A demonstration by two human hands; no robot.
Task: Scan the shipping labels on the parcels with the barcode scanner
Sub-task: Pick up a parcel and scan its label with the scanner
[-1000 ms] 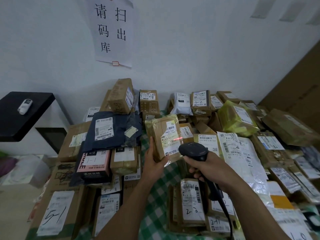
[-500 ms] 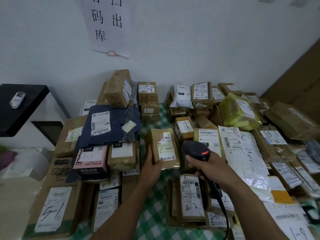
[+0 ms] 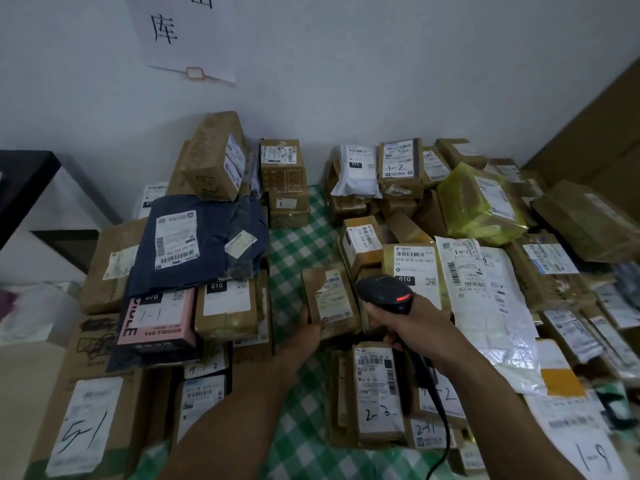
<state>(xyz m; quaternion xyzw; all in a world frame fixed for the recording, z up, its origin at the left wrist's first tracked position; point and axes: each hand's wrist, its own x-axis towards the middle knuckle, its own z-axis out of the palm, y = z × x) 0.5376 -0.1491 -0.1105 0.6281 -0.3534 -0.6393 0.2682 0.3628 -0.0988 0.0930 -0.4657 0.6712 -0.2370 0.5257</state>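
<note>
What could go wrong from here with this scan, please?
The scanner in the right hand sits near another parcel's label, so it might read that instead. Its cable trails beside the parcel marked 2-3 and could drag it. The left hand holds the small brown parcel by one corner; it may slip.

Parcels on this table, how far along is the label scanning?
Done: unclear; some parcels carry handwritten numbers, like the pink box marked 1-1, so they may already have been handled. In hand: the left hand holds a small brown parcel label up, and the right hand grips the scanner beside it; no red line shows on its label. Remaining: large piles on both sides of the checked cloth.
</note>
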